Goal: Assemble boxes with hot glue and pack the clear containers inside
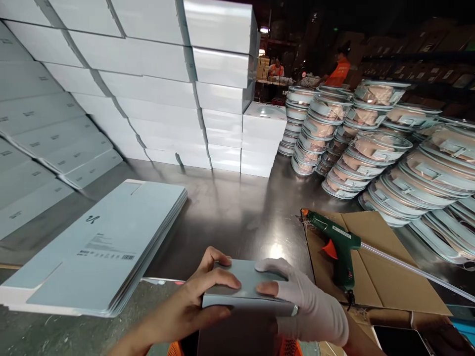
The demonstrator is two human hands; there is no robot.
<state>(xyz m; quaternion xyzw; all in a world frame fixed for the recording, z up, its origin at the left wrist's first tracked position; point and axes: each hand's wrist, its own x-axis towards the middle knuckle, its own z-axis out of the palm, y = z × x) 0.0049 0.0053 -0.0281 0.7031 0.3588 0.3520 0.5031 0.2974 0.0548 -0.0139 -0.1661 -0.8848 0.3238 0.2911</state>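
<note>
At the near edge of the steel table (222, 217), I hold the pale box (245, 279) with the left hand (202, 291) gripping its left end and the gloved right hand (306, 299) its right, where uneven finger pressure could dent the panel or tip it

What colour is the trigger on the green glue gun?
The trigger is orange-red, seen in the head view.
</note>
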